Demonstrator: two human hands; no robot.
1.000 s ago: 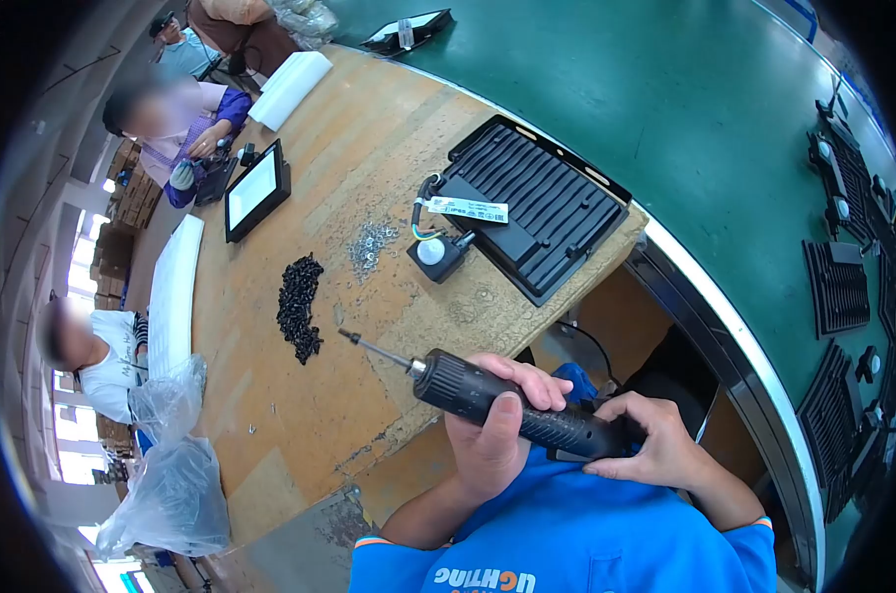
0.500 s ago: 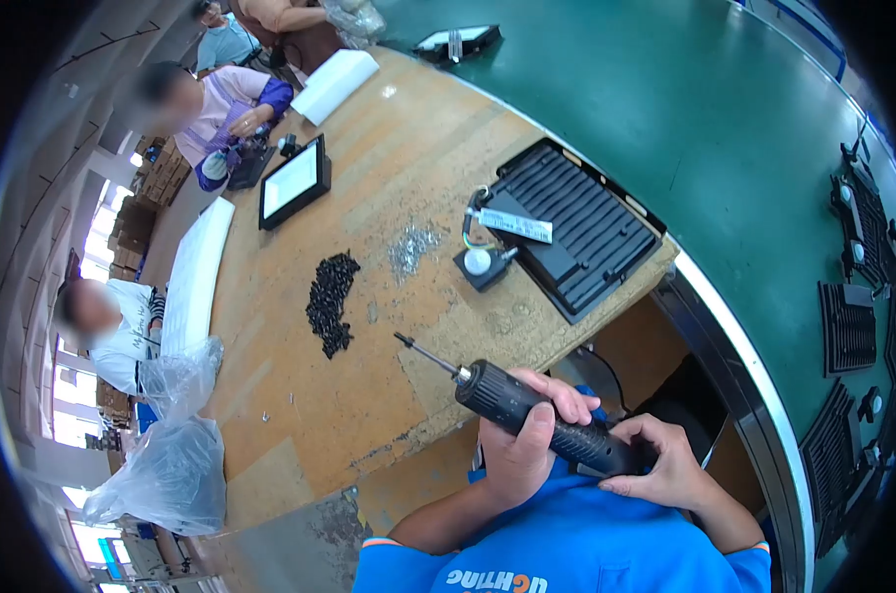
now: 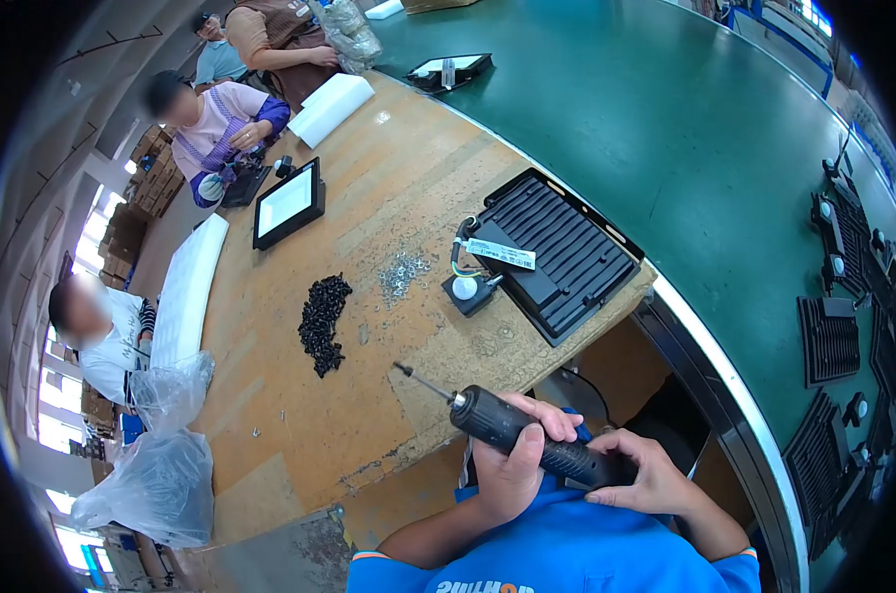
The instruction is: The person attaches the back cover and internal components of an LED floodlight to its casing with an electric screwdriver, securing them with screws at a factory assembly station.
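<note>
A black electric screwdriver [image 3: 507, 423] is held in front of my blue shirt, its thin bit pointing up and left over the table edge. My left hand [image 3: 510, 465] wraps around its front half. At its rear end, my right hand [image 3: 646, 472] closes with thumb and fingers. Beyond the tool, a black finned lamp housing [image 3: 576, 262] lies at the table's right edge, with a white label and a small round-lensed sensor [image 3: 466, 289] wired to it. Left of that are silver screws or small metal parts [image 3: 402, 277] and a pile of black screws [image 3: 324, 321].
A framed lamp panel [image 3: 288, 204] lies farther back on the wooden table [image 3: 260, 366]. Plastic bags [image 3: 162, 484] and white foam [image 3: 186, 292] are at the left. Several people sit or stand along the far side. More black housings [image 3: 828, 341] rest on the green surface [image 3: 606, 109].
The camera view has shifted slightly, so the table items appear a little lower and farther left. Both hands keep the same hold on the screwdriver.
</note>
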